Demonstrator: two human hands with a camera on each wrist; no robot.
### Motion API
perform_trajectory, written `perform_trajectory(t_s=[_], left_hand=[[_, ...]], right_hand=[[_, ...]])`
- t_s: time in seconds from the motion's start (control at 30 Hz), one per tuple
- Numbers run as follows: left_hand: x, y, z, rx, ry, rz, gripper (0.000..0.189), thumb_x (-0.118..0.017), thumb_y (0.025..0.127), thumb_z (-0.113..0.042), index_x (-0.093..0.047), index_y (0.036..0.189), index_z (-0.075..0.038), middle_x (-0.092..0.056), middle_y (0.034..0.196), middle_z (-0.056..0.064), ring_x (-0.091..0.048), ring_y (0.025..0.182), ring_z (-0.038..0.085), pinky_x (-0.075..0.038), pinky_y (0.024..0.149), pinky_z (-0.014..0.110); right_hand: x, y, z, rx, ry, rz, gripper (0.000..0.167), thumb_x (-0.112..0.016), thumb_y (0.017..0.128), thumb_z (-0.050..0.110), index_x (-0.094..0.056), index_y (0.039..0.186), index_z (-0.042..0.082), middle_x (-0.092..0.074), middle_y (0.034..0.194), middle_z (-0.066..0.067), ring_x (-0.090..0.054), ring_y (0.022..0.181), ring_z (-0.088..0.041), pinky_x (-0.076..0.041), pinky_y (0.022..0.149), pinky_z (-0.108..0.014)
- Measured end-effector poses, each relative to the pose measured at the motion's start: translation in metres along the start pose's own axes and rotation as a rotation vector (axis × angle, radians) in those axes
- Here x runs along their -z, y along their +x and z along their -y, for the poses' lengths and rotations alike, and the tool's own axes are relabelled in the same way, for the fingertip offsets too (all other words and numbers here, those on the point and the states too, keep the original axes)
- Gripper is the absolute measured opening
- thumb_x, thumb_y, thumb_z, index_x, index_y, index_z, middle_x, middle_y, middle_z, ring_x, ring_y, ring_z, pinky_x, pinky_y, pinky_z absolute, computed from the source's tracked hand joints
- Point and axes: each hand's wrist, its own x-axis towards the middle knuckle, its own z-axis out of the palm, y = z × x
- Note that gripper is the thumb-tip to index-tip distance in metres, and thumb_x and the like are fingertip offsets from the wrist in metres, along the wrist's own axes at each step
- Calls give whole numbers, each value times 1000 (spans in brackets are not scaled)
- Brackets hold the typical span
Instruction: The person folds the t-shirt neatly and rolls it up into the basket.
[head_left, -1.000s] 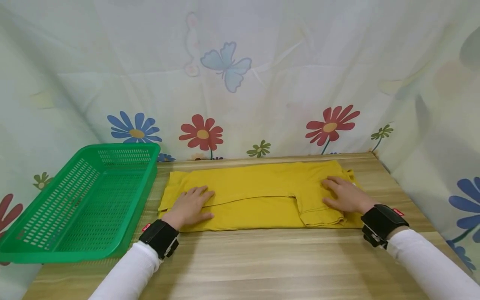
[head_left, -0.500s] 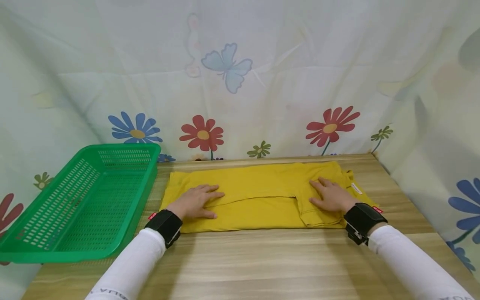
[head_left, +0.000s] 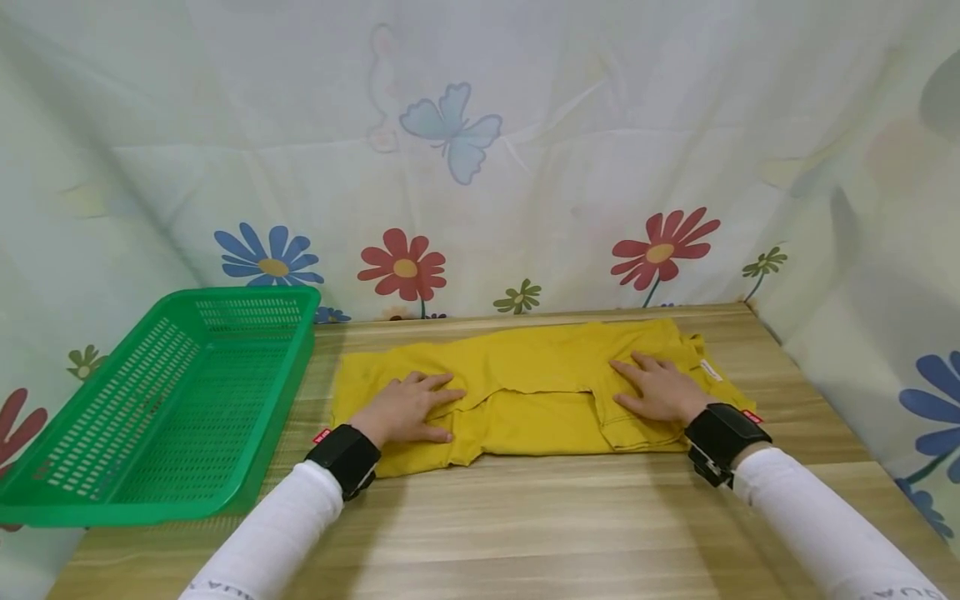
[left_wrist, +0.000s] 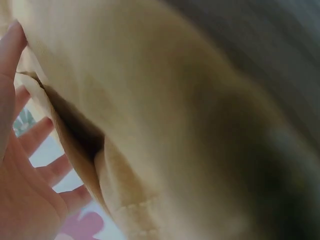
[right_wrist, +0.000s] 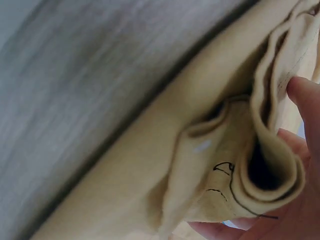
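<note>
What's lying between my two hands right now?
Only the yellow garment spans from the left hand to the right hand; the head view shows it.

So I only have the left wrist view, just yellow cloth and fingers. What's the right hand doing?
Observer: The right hand rests flat on the yellow garment's right end, fingers spread.
Operator: Is anything beside the cloth?
Observer: A green basket sits at the table's left, apart from the garment.
Operator: And the left hand, is it gripping?
Observer: No, the left hand presses flat on the garment's left part; the cloth has bunched beside it.
</note>
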Motion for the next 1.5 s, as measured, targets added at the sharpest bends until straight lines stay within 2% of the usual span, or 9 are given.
perform_trajectory(t_s=[0.3,0.53,0.77,1.07,1.5], left_hand=[[-3,7,-17,10,40,8,71,-59,83,-58,-39,145,-28,-32,152,9,-39,127,39,-38,94,62],[-3,7,-22,28,68,4,73,-60,83,-58,-35,146,-30,-33,151,10,-42,124,40,-41,91,61],[-1,9,-35,61,115,13,74,-59,83,-59,-32,147,-32,-34,150,11,-45,120,40,-46,86,57],[-4,13,-41,93,171,4,76,-55,83,-64,-30,148,-33,-37,148,11,-50,115,39,-51,80,52],[-3,19,-53,164,164,51,78,-54,83,-65,-28,149,-31,-36,147,13,-47,119,41,-50,85,51]], right_hand=[[0,7,9,41,-36,-28,57,-57,92,37,-44,140,10,-39,139,-32,-40,117,-61,-40,84,-69],[0,16,16,89,-40,-38,55,-57,92,36,-46,140,10,-40,141,-29,-40,118,-59,-40,86,-68],[-2,26,21,126,-35,-37,55,-57,92,36,-45,140,12,-40,142,-28,-40,120,-57,-38,89,-68],[-2,34,30,99,-21,-2,55,-56,93,38,-44,142,15,-37,145,-25,-38,122,-56,-35,89,-71],[-13,44,43,130,-32,12,55,-52,94,39,-42,143,18,-34,148,-21,-36,124,-53,-34,90,-70]])
